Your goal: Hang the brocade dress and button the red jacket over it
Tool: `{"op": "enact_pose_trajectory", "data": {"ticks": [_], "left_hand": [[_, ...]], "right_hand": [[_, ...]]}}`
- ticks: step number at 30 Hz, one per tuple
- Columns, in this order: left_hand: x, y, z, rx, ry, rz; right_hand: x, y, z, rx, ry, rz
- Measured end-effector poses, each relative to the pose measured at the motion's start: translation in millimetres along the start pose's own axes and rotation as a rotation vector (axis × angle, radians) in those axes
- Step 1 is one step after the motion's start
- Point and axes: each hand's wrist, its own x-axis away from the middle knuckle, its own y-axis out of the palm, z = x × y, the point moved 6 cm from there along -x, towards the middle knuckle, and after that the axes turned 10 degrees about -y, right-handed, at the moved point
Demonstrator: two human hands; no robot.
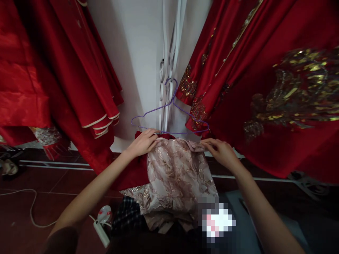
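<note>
A pale pink and gold brocade garment (177,176) drapes down in front of me, and its exact kind does not show. At its upper left edge my left hand (143,144) is closed, the fingers gripping the rim. My right hand (221,151) pinches the upper right corner, where the cloth is folded over. Just above the garment's top edge hangs a thin purple clothes hanger (169,106), apart from both hands' palms. Red cloth (132,173) shows behind the garment, below my left hand.
Red garments (92,81) hang on the left, and red garments with gold sequins (299,88) on the right. Between them is a white metal rack (164,95) against a pale wall. A power strip (101,233) and a cable (34,204) lie on the dark red floor. One patch is pixelated.
</note>
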Motion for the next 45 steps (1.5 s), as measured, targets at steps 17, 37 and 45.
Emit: {"op": "enact_pose_trajectory", "data": {"ticks": [17,37,45], "left_hand": [[13,16,33,0.022,0.004,-0.022],[10,19,41,0.112,0.005,-0.029],[3,23,28,0.331,-0.098,0.136]], "right_hand": [[-3,-39,51,-0.075,0.252,0.601],[-53,-56,-6,-0.039,0.006,0.447],[-73,-38,-41,0.074,-0.009,0.427]]}}
